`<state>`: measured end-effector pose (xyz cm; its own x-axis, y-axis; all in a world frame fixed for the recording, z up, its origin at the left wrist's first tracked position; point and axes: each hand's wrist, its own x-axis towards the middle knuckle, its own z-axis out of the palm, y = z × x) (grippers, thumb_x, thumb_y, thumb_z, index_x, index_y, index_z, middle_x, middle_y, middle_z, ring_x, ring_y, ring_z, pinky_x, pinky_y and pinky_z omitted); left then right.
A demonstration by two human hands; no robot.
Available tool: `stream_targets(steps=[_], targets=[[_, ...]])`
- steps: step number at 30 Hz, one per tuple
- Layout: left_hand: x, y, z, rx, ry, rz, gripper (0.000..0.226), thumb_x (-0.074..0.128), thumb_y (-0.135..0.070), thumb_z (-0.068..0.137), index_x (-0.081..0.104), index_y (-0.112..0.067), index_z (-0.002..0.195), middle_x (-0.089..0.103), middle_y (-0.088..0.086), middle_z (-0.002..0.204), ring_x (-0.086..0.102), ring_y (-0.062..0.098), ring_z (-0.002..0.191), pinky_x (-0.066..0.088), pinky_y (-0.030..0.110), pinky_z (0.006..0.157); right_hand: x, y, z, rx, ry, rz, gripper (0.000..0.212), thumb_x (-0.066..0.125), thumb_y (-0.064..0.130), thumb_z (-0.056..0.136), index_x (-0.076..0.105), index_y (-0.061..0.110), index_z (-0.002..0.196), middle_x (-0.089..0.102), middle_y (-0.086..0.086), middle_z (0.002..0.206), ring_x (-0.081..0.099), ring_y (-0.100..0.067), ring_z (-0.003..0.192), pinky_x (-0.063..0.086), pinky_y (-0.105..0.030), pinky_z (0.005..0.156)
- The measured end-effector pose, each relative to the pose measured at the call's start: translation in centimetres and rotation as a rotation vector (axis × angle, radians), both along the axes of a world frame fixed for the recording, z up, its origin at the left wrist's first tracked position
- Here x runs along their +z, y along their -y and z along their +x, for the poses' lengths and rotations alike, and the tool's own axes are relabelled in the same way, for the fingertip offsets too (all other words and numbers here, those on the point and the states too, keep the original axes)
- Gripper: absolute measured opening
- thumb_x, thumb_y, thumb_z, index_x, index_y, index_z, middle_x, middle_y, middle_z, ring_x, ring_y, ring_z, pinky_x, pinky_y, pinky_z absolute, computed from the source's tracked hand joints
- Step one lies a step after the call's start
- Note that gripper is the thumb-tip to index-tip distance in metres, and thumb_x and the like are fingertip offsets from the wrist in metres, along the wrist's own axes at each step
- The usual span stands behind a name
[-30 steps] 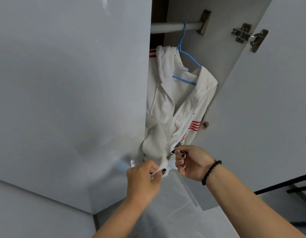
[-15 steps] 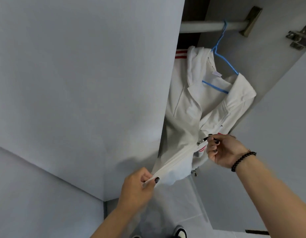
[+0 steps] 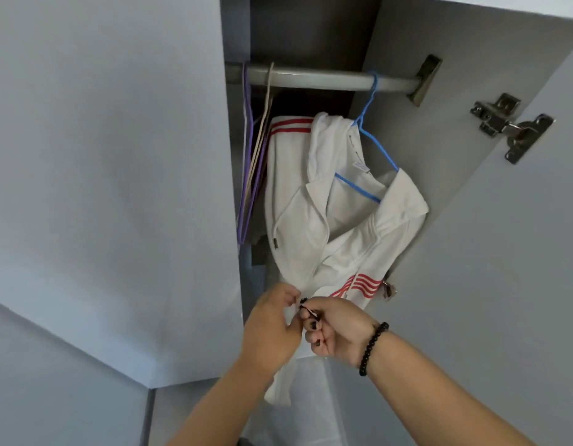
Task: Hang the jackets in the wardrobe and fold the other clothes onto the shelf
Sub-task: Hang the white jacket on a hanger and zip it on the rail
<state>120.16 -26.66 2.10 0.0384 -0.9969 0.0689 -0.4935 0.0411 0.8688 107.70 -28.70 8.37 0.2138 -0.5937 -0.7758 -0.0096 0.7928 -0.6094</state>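
Observation:
A white jacket [image 3: 314, 220] with red stripes hangs on a blue hanger [image 3: 372, 146] from the wardrobe rail [image 3: 311, 79]. Its upper front lies open and its hem dangles below my hands. My left hand [image 3: 274, 323] grips the jacket's front edge at mid height. My right hand [image 3: 336, 329], with a black bead bracelet on the wrist, pinches the small dark zipper pull right beside the left hand's fingers.
Several empty hangers, purple and beige [image 3: 254, 162], hang at the rail's left end. The grey left wardrobe door [image 3: 111, 172] stands close on the left. On the right is the opened door [image 3: 510, 252] with a metal hinge [image 3: 510, 125].
My left hand has risen from the hem to meet the right hand at the zipper. The view has tilted up, and the rail and spare hangers have come into sight.

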Motion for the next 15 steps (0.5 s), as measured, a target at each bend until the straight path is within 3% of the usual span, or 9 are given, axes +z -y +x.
stream_targets(steps=[4,8,11,15], targets=[[-0.3,0.1,-1.7,0.000,0.055,0.008,0.013,0.062,-0.011,0.085,0.052,-0.019,0.087,0.057,-0.010,0.072,0.056,0.004,0.069,0.051,0.030,0.065,-0.5,0.3,-1.5,-0.077,0.024,0.016,0.034,0.045,0.014,0.090,0.047,0.017,0.056,0.036,0.004,0.045,0.036,-0.008,0.036,0.028,-0.015,0.037],[-0.8,0.1,-2.5,-0.046,0.171,-0.020,0.019,0.060,-0.011,0.088,0.042,-0.016,0.091,0.051,-0.005,0.074,0.054,0.014,0.068,0.046,0.032,0.060,-0.6,1.3,-2.7,-0.135,0.015,0.029,0.033,0.046,0.013,0.090,0.048,0.016,0.057,0.038,0.005,0.042,0.036,-0.008,0.035,0.029,-0.015,0.036],[-1.1,0.9,-2.5,-0.066,0.253,-0.007,0.021,0.057,-0.009,0.090,0.037,-0.016,0.089,0.045,-0.005,0.077,0.046,0.015,0.068,0.035,0.024,0.058,0.0,3.1,-3.2,-0.212,0.058,0.038,0.034,0.045,0.013,0.091,0.047,0.015,0.057,0.037,0.005,0.041,0.035,-0.008,0.033,0.028,-0.014,0.034],[-1.5,1.4,-1.5,-0.027,0.300,0.038,0.022,0.055,-0.006,0.091,0.036,-0.014,0.083,0.044,-0.002,0.078,0.043,0.017,0.069,0.032,0.025,0.059,0.6,4.7,-3.0,-0.203,0.062,0.020,0.034,0.044,0.014,0.092,0.047,0.015,0.059,0.037,0.006,0.041,0.035,-0.008,0.032,0.028,-0.013,0.035]])
